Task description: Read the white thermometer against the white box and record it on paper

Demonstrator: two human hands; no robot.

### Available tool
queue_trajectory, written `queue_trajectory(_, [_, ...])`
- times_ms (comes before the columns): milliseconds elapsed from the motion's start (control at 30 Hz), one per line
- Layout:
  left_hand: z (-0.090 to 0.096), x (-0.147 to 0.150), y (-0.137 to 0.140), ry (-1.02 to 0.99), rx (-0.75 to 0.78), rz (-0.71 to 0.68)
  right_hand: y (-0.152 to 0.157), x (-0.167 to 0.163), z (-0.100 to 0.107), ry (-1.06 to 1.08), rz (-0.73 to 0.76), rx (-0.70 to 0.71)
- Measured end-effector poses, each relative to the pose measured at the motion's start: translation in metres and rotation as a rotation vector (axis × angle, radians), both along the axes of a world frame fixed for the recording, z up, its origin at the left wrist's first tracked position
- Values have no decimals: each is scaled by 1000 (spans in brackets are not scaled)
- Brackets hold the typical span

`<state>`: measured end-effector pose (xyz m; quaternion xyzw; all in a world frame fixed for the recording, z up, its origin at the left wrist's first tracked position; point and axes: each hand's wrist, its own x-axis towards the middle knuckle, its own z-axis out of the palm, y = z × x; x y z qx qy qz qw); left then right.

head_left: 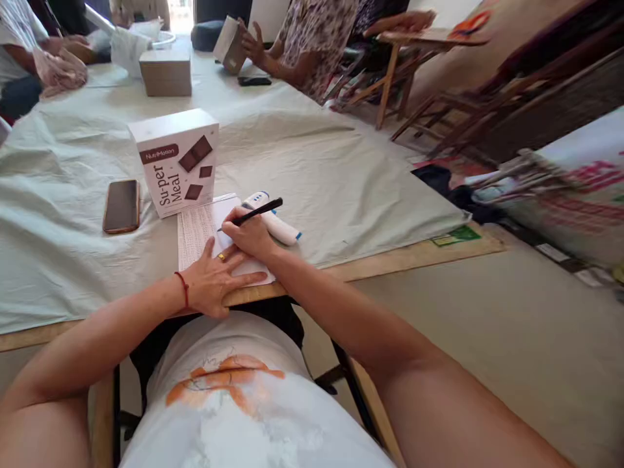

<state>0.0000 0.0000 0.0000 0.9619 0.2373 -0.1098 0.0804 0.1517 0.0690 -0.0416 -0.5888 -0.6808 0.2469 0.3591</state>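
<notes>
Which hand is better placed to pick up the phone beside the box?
Probably the left hand: it lies flat on the paper, holding nothing, on the phone's side. The right hand holds a pen and sits farther away.

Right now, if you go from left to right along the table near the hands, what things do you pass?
Phone → Su-per Meal box → sheet of paper under the left hand → right hand holding a black pen → white device with blue marks.
</notes>
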Motion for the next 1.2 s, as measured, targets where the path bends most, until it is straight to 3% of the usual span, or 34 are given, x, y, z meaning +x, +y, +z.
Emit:
queue_trajectory(633, [-4, -3, 0, -27, 4, -2, 1, -1, -4, 62, 17, 17])
queue_trajectory(867, [-3, -4, 1, -36, 7, -7, 8, 6, -15, 184, 109, 226])
queue_trajectory(1033, [-7, -4, 1, -86, -10, -4, 14, 25, -17, -17, 298, 328])
queue_trajectory(1133, [-5, -13, 8, -183, -136, -38, 16, 34, -16, -116, 374, 309])
queue_trajectory(1200, [4, -24, 17, -278, -350, -83, 16, 36, -15, -160, 418, 310])
